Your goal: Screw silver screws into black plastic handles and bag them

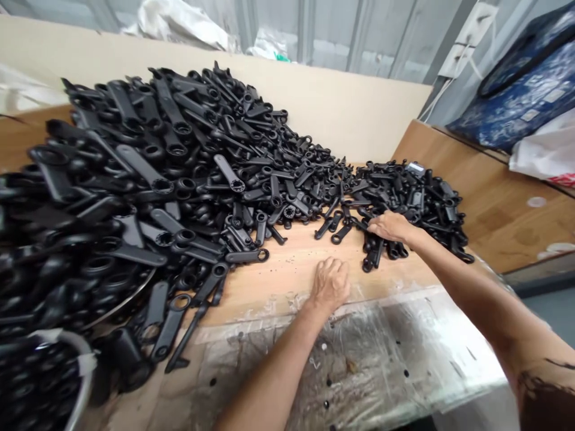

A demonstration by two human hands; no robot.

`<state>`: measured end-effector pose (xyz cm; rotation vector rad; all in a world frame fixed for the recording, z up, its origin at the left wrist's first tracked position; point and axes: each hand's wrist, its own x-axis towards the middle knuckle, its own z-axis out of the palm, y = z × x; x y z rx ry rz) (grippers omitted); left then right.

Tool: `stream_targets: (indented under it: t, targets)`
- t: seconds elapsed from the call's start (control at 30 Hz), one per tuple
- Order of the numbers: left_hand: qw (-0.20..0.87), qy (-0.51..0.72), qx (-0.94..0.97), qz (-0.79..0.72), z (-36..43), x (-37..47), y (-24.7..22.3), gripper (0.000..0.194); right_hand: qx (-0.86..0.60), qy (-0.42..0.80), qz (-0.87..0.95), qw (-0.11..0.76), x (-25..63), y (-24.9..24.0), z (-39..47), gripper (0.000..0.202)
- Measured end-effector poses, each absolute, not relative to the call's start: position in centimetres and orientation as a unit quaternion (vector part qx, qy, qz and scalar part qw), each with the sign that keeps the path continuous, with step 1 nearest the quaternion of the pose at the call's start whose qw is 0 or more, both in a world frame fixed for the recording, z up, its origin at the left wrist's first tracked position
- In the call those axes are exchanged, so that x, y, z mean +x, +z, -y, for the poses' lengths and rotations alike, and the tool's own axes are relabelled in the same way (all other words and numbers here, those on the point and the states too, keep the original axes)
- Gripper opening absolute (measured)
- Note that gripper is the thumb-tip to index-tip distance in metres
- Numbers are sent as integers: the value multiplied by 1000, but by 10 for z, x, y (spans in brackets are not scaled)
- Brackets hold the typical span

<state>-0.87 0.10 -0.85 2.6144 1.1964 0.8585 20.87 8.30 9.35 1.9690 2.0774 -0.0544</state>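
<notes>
My left hand (331, 280) rests knuckles up on the bare wooden board (287, 278), its fingers curled in and nothing showing in them. To its right, my right hand (390, 227) reaches into the near edge of a smaller heap (417, 197) of black crank-shaped levers. Its fingers are closed on a black lever (360, 224) at the heap's left side; the grip is partly hidden. A few loose levers (341, 233) lie between the two heaps. The large heap (179, 155) of similar black levers, many with a ring at one end, rises on the left.
A round container (85, 365) full of black parts stands at the front left. Clear plastic sheeting (359, 359) covers the table's near side. A pale board (350, 108) backs the heaps; a wooden panel (503, 203) and a blue patterned bag (521, 90) are at right.
</notes>
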Motion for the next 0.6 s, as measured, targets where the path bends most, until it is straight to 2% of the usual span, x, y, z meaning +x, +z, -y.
stream_targets:
  t: [0.2,0.27,0.33,0.4,0.47,0.53,0.6]
  targets:
    - [50,320,857,-401,1,-8,-4,34,623,-80,-765,144,227,108,-4,23]
    - [44,323,857,-400,1,-9,-5,39,590,-106,-795,92,235,118,0,27]
    - [40,322,857,-400,1,-9,-7,38,581,-117,-805,-15,245,130,-15,35]
    - [40,319,860,-397,2,-10,-9,36,619,-77,-771,-131,263,141,-45,36]
    - [41,317,863,-391,3,-10,-11,33,686,16,-701,-192,288,151,-83,35]
    - [39,321,864,-387,1,-10,-14,32,758,102,-614,-197,319,162,-122,34]
    - [29,335,859,-387,-1,-9,-17,32,807,129,-548,-178,347,171,-153,35]
